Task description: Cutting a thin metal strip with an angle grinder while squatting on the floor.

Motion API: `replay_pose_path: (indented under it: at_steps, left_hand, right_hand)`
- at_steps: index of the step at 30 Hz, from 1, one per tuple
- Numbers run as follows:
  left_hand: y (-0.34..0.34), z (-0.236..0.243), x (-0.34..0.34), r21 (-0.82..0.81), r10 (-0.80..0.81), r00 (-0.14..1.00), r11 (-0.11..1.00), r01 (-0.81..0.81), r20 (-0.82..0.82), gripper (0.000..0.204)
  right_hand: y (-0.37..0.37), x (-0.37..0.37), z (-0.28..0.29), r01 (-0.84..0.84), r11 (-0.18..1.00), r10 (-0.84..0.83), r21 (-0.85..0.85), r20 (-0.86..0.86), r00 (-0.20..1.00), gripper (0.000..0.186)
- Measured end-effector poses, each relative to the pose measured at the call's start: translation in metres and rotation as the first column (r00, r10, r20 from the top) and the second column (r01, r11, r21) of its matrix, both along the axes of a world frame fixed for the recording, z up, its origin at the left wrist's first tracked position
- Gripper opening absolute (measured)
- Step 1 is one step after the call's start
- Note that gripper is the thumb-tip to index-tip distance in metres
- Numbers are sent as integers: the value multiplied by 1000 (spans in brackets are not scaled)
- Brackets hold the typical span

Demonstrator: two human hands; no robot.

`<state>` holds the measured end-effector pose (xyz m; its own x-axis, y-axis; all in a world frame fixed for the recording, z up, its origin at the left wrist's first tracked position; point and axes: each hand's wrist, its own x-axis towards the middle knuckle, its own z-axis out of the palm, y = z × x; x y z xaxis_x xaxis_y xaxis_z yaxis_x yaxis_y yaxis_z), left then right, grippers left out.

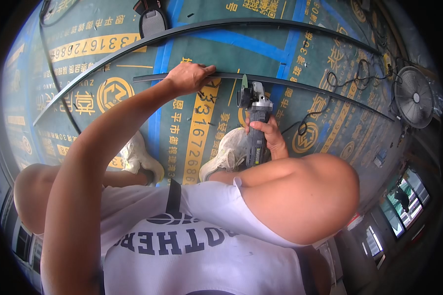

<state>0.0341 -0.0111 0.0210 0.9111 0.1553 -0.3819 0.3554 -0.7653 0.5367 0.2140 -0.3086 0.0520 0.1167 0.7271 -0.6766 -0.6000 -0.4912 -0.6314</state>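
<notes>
My left hand point(189, 77) is closed over a thin dark metal strip point(290, 83) that lies across the floor in front of me. In my right hand point(268, 132) is an angle grinder point(257, 115), gripped around its dark body. The grinder's greenish cutting disc point(244, 82) stands on edge at the strip, a short way right of my left hand. Whether the disc touches the strip or is spinning, I cannot tell. Farther out lies a longer dark strip point(221, 23), roughly alongside the first.
Green printed floor sheeting point(182, 132) with blue tape lies underneath. At the far right stands a round fan point(414, 93), with black cables point(362, 73) looping beside it. A dark padded strap point(152, 22) lies at the top. My shoes point(229, 150) are close behind the near strip.
</notes>
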Motion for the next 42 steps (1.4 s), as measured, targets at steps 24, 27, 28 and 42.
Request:
replay_pose_path:
  at_steps: [24,27,28,42]
  left_hand:
    - [-2,-5,-1,11,13,998,1000,-14,68,30]
    - [-2,-6,-1,21,13,998,1000,-14,57,31]
    - [-3,-5,-1,19,11,998,1000,-12,58,31]
    - [-5,-10,-5,27,22,999,999,-22,24,32]
  right_hand:
    - [-15,9,8,81,993,-85,-84,-36,996,53]
    - [-14,7,11,84,992,-89,-89,-48,995,51]
    - [-13,8,11,60,994,-64,-93,-40,997,49]
    - [-16,10,8,78,994,-83,-75,-60,995,51]
